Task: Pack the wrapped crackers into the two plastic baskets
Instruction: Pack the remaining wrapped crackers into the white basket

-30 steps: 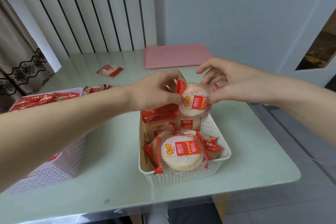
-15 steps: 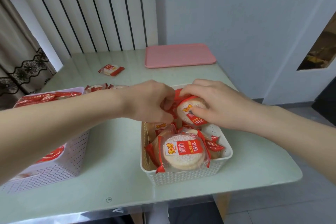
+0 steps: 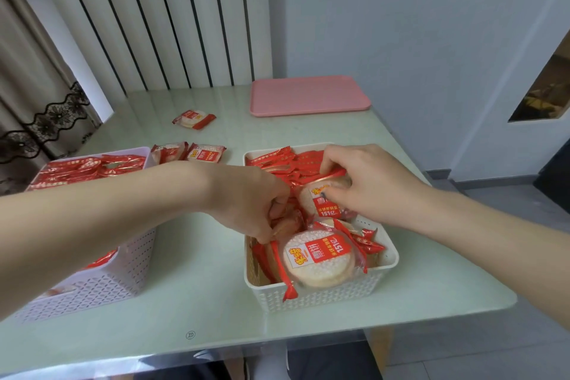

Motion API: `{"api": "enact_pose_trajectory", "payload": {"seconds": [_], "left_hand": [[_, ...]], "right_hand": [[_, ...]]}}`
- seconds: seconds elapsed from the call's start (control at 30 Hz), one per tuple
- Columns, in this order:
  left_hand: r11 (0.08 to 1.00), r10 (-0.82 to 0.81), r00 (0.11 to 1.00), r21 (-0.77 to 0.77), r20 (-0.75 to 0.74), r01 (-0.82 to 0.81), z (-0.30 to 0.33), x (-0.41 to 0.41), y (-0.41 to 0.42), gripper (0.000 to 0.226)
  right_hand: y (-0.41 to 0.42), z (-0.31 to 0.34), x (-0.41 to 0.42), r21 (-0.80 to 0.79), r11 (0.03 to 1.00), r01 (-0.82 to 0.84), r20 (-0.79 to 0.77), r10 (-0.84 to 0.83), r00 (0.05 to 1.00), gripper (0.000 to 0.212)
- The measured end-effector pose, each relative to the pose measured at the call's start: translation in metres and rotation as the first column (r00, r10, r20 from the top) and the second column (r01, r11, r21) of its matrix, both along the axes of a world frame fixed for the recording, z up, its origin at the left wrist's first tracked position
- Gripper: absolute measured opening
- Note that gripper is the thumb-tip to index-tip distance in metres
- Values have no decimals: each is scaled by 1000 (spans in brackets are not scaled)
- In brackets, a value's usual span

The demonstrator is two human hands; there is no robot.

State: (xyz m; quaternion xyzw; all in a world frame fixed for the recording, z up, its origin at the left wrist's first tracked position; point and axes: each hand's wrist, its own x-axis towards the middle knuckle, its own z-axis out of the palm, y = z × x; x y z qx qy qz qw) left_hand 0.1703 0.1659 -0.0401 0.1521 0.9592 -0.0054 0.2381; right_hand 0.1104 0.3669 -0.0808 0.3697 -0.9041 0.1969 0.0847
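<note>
Pinching a wrapped cracker (image 3: 324, 199) with curled fingers, the right hand (image 3: 367, 182) sets it in the white basket (image 3: 324, 296); the left hand (image 3: 249, 203) grips packets beside it.

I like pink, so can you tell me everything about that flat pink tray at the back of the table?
The flat pink plastic tray is a rectangle with rounded corners and a low raised rim. It looks smooth and matte, and nothing lies on it. It lies flat at the far edge of the pale green glass-topped table, close to the wall, beyond the white basket. Only the table touches it; neither hand is near.
</note>
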Motion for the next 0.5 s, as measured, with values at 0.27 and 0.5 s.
{"api": "enact_pose_trajectory", "payload": {"seconds": [0.27, 0.5], "left_hand": [[998, 9, 999, 61, -43, -6, -21, 1, 0, 36], [990, -8, 992, 139, -127, 26, -20, 1, -4, 26]], "right_hand": [[-2, -20, -2, 336, 940, 55, -286, 46, 957, 31], [-6, -10, -9, 420, 908, -5, -291, 140, 946, 22]]}}
